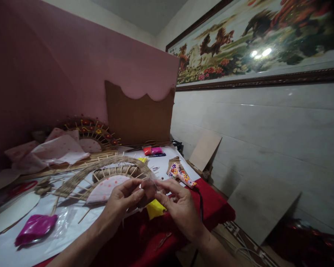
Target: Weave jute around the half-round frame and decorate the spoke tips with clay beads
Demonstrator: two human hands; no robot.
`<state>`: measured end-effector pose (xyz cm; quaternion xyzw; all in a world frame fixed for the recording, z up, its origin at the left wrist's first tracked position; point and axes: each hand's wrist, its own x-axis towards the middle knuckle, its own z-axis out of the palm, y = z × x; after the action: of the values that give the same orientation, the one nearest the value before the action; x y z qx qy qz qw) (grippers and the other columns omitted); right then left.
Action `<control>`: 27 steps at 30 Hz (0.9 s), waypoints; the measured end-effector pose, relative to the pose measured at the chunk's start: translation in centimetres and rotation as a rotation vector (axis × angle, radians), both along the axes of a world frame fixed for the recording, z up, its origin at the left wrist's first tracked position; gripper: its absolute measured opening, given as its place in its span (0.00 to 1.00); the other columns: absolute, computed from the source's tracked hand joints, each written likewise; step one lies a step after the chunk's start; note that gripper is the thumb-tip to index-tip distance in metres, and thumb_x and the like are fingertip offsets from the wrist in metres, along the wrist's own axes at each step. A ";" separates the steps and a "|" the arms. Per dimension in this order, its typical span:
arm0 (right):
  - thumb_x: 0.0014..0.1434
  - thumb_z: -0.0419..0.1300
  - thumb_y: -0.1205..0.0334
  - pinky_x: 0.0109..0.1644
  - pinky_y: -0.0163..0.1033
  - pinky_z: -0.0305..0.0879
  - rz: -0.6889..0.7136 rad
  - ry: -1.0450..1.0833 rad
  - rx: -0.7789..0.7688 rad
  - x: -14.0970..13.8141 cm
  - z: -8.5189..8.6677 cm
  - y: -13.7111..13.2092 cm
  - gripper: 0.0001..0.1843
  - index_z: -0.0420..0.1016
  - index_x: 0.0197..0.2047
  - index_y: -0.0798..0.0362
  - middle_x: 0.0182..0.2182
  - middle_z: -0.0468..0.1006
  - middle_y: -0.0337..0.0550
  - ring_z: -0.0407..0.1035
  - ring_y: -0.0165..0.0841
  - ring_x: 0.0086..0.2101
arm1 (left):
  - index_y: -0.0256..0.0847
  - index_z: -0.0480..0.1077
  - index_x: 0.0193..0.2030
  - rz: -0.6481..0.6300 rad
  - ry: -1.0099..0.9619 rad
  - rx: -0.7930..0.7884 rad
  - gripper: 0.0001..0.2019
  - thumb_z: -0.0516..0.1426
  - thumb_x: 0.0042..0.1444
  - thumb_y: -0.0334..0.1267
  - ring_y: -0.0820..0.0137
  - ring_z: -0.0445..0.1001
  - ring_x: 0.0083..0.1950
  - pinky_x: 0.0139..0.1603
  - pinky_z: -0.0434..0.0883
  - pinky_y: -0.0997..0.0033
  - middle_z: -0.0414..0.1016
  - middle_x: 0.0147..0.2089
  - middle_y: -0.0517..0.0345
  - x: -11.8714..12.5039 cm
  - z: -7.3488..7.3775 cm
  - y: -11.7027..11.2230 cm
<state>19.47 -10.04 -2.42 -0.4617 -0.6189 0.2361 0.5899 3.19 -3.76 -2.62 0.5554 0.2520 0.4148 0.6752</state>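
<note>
I'm seeing left hand (124,195) and right hand (179,202) pinching opposite sides of brown packet (148,190); it's lying between them, neither nearer.

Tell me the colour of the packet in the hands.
The packet looks brown, seen in the head view.

Looks like a room at home with a craft corner going, tbh. There's a big framed horse picture (222,44) on the pale wall (256,122), up past the right hand (180,204). Craft side: a half-round woven piece (90,167) on sticks just beyond the left hand (124,198), plus a bagged magenta lump (36,228) left of that hand, all on a cloth-covered table (217,207).
</note>
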 end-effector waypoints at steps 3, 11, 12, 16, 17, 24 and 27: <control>0.56 0.60 0.59 0.30 0.33 0.65 0.020 -0.078 0.015 0.2 0.0 -0.1 0.13 0.76 0.45 0.44 0.37 0.73 0.43 0.68 0.33 0.36 | 0.40 0.74 0.37 -0.002 -0.021 -0.033 0.11 0.63 0.47 0.41 0.79 0.63 0.22 0.23 0.59 0.79 0.72 0.27 0.60 0.1 -0.2 -0.1; 0.52 0.64 0.58 0.39 0.38 0.66 0.082 -0.155 -0.005 0.9 0.3 0.0 0.19 0.74 0.49 0.44 0.38 0.75 0.43 0.68 0.34 0.37 | 0.40 0.74 0.38 0.027 0.002 -0.006 0.12 0.63 0.46 0.41 0.78 0.65 0.25 0.23 0.58 0.80 0.74 0.30 0.58 0.1 -0.7 0.4; 0.52 0.64 0.58 0.37 0.37 0.67 0.092 -0.057 -0.014 1.0 0.2 0.0 0.19 0.75 0.49 0.44 0.39 0.75 0.43 0.69 0.34 0.38 | 0.40 0.74 0.38 0.025 -0.010 0.003 0.12 0.63 0.47 0.41 0.78 0.65 0.25 0.23 0.58 0.80 0.75 0.30 0.59 0.1 -0.7 0.4; 0.52 0.64 0.59 0.34 0.35 0.66 0.086 0.135 0.008 0.9 -0.1 0.2 0.10 0.80 0.40 0.47 0.35 0.77 0.43 0.70 0.34 0.37 | 0.40 0.74 0.37 0.020 -0.037 -0.001 0.10 0.63 0.47 0.40 0.78 0.65 0.25 0.25 0.60 0.80 0.74 0.28 0.61 0.2 -0.4 0.3; 0.52 0.64 0.60 0.33 0.35 0.66 0.069 0.119 0.020 0.8 -0.1 0.1 0.08 0.80 0.38 0.48 0.33 0.77 0.43 0.70 0.34 0.35 | 0.40 0.74 0.37 0.015 -0.036 -0.009 0.10 0.63 0.47 0.39 0.77 0.67 0.27 0.27 0.62 0.79 0.74 0.29 0.61 0.2 -0.4 0.3; 0.50 0.65 0.66 0.35 0.36 0.64 -0.026 -0.010 0.076 0.3 0.6 -0.1 0.04 0.79 0.32 0.53 0.31 0.76 0.42 0.70 0.33 0.33 | 0.40 0.73 0.40 0.001 -0.026 -0.013 0.12 0.63 0.47 0.39 0.69 0.72 0.36 0.37 0.67 0.70 0.75 0.36 0.57 0.1 -1.1 0.4; 0.50 0.65 0.67 0.36 0.36 0.65 0.011 -0.003 0.049 0.2 0.5 -0.1 0.05 0.79 0.33 0.52 0.32 0.76 0.42 0.70 0.33 0.34 | 0.39 0.73 0.39 0.013 -0.034 -0.023 0.12 0.63 0.46 0.39 0.69 0.73 0.35 0.37 0.67 0.70 0.76 0.34 0.58 0.1 -1.1 0.4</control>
<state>19.62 -10.11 -1.90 -0.4441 -0.6280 0.2234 0.5987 3.30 -3.35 -3.68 0.5388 0.2489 0.4256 0.6831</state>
